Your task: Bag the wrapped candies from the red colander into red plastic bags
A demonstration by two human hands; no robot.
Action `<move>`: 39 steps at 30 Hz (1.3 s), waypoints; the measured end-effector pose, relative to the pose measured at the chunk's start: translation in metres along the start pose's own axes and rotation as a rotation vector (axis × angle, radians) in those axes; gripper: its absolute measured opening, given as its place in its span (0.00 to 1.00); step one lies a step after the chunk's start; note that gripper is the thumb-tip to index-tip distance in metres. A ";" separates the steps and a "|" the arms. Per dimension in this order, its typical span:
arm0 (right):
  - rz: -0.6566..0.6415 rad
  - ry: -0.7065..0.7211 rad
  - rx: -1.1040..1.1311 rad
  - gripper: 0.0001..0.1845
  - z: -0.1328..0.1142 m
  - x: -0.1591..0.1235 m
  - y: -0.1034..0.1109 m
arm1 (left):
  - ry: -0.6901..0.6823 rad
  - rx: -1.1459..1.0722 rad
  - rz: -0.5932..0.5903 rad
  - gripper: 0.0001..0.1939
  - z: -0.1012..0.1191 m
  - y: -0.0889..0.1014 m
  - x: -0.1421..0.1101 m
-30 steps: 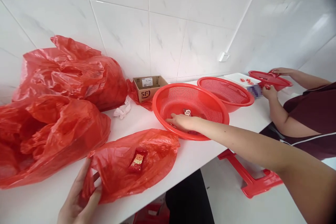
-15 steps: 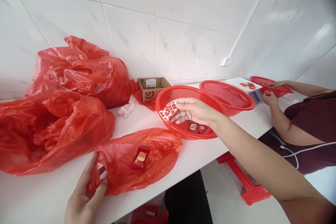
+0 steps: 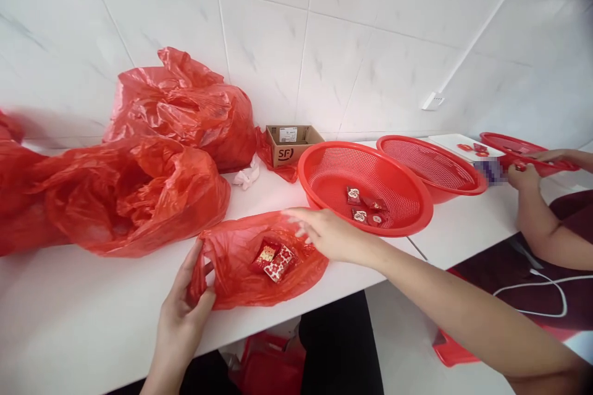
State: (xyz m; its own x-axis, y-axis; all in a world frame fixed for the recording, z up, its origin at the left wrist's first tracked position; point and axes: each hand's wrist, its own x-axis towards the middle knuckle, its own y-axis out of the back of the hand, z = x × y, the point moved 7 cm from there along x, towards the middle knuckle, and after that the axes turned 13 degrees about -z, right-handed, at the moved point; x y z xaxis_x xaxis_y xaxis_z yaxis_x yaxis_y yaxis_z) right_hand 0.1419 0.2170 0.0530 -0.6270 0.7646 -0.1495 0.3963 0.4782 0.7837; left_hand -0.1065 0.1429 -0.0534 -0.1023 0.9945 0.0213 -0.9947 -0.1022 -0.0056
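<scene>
My left hand (image 3: 188, 296) grips the left edge of a red plastic bag (image 3: 231, 284) lying on the table, its thumb and fingers on either side of the bag's mouth. Inside the bag are a dark red wrapped packet (image 3: 265, 255) with a yellowish figure and a red-and-white flowered packet (image 3: 280, 263), touching each other. Over the bag's right edge hovers my right hand (image 3: 330, 234), fingers extended and holding nothing. Just behind that hand stands a red mesh basket (image 3: 319, 163) with several small wrapped packets (image 3: 353, 195) on its bottom.
Large red plastic bags (image 3: 180, 114) bulge at the left. A small cardboard box (image 3: 291, 147) stands by the wall, near a crumpled tissue (image 3: 248, 174). A second red basket (image 3: 430, 166) sits further right, where a co-worker's hands (image 3: 525, 176) handle something red.
My right hand has moved left from the basket to the bag and let go of the flowered packet, which lies in the bag. The view has shifted; my left hand keeps its grip.
</scene>
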 end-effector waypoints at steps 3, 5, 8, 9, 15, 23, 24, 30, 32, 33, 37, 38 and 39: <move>0.134 -0.046 0.066 0.23 0.016 -0.014 0.053 | -0.006 -0.008 -0.006 0.35 0.006 -0.004 -0.002; 0.247 -0.151 -0.015 0.20 0.043 -0.022 0.090 | 0.012 0.001 0.000 0.34 0.008 -0.005 -0.003; 0.105 -0.437 -0.177 0.18 0.102 -0.028 0.111 | 0.025 0.026 -0.004 0.35 0.009 -0.006 -0.003; -0.006 -0.503 -0.199 0.17 0.120 -0.030 0.107 | 0.028 0.038 -0.009 0.35 0.010 -0.006 -0.003; -0.287 -0.560 -0.103 0.20 0.163 -0.035 0.069 | 0.063 0.074 -0.025 0.35 0.007 -0.006 -0.001; 0.039 -0.403 0.206 0.11 0.125 -0.027 0.107 | 0.057 0.015 -0.041 0.35 0.002 -0.003 0.001; 0.101 -0.367 0.285 0.12 0.114 -0.027 0.110 | 0.059 0.014 -0.039 0.35 0.002 -0.003 0.000; 0.094 -0.106 0.657 0.10 0.036 -0.020 0.084 | 0.039 0.004 -0.027 0.35 0.005 -0.005 -0.001; -0.025 -0.065 0.661 0.13 0.014 -0.010 0.061 | 0.026 -0.014 -0.031 0.35 0.005 -0.006 -0.001; -0.095 -0.060 0.650 0.14 0.007 -0.004 0.047 | 0.024 -0.026 -0.033 0.35 0.005 -0.006 -0.002; -0.320 -0.070 0.497 0.17 -0.006 0.022 -0.014 | 0.021 -0.078 -0.042 0.35 0.007 -0.008 -0.002; -0.317 -0.076 0.425 0.18 -0.007 0.027 -0.023 | 0.014 -0.086 -0.045 0.35 0.008 -0.008 -0.002; -0.294 -0.083 0.354 0.19 -0.007 0.031 -0.028 | 0.008 -0.092 -0.048 0.35 0.009 -0.008 -0.003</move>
State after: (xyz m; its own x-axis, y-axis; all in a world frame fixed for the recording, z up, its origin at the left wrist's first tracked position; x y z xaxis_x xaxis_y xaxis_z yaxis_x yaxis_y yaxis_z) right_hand 0.1066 0.2239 0.0306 -0.6968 0.5995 -0.3938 0.4231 0.7869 0.4492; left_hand -0.0981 0.1411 -0.0448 -0.0544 0.9984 0.0157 -0.9939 -0.0527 -0.0966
